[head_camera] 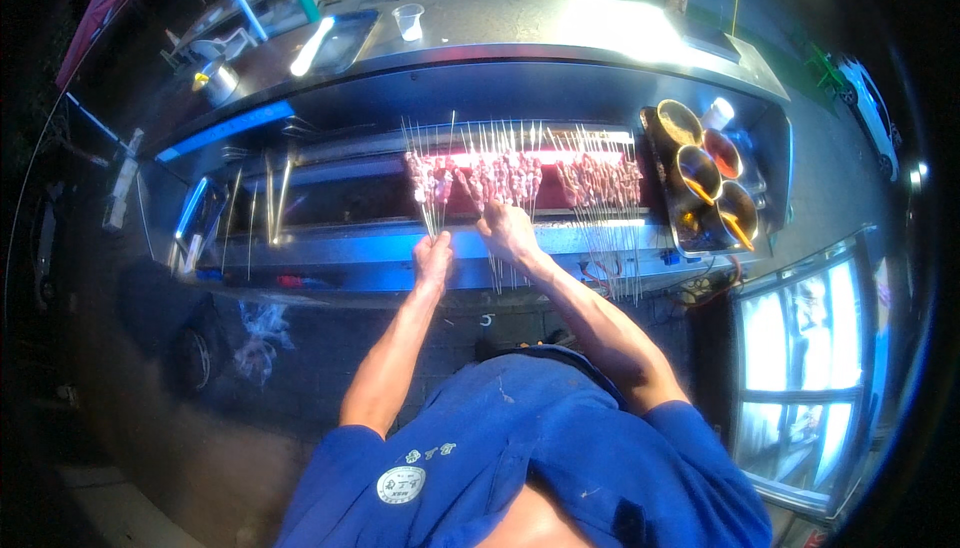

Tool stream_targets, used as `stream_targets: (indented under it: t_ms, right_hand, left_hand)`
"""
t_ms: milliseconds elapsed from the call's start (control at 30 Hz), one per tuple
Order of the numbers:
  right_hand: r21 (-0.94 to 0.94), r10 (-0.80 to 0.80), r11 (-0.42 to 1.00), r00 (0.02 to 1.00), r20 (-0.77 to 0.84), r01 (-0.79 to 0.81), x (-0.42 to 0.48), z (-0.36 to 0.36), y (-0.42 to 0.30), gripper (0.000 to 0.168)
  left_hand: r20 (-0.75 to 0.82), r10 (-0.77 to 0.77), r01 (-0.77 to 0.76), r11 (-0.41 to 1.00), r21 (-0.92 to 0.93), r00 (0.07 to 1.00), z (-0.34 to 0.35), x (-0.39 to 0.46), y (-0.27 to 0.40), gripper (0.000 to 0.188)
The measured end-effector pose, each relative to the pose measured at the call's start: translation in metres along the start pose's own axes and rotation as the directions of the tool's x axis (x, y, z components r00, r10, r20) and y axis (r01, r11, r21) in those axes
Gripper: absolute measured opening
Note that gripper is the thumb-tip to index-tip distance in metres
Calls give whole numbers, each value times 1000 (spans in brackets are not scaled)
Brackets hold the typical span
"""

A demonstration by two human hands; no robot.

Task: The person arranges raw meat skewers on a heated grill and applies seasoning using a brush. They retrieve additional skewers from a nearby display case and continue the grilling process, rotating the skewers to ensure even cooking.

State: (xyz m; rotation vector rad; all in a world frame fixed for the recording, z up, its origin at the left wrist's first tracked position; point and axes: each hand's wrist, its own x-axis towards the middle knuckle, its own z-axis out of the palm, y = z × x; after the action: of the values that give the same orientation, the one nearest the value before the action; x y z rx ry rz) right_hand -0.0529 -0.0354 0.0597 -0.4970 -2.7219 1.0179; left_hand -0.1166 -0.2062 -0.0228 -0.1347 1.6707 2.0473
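Observation:
My left hand (433, 261) is closed around the lower ends of a small bunch of metal skewers. Their meat pieces (429, 179) lie over the left part of the red-glowing grill (551, 158). Fingers curled, my right hand (510, 233) grips a tilted skewer at the near end of its meat and hides part of the group below. Around it, a middle group of meat skewers (504, 179) rests across the grill. Farther right lies another row of browner meat skewers (600, 180), with their bare ends hanging over the grill's front edge (607, 233).
On the right, a dark tray (670, 221) holds several seasoning containers (697, 173), some with orange-handled tools. Loose metal rods (281, 199) lie at the grill's left. A plastic cup (409, 22) and a tray (352, 41) stand on the rear counter. A lit glass-fronted cabinet (802, 368) is at right.

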Motion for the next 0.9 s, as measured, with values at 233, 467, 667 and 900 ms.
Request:
stream_targets:
  t_ms: [233, 467, 667, 900]
  right_hand:
    - [-156, -135, 976, 984, 112, 152, 11, -26, 13, 19]
    - [-172, -284, 938, 952, 110, 300, 23, -51, 25, 16]
    - [39, -13, 999, 997, -72, 16, 3, 10, -3, 21]
    - [211, 118, 973, 987, -112, -93, -9, 20, -25, 21]
  left_hand:
    - [-27, 3, -4, 999, -34, 1000, -2, -12, 12, 20]
    - [65, 11, -10, 1000, -4, 998, -20, -1, 29, 21]
    - [-18, -42, 34, 951, -309, 999, 36, -3, 0, 18]
    - [-116, -82, 26, 910, -414, 990, 64, -34, 20, 15]
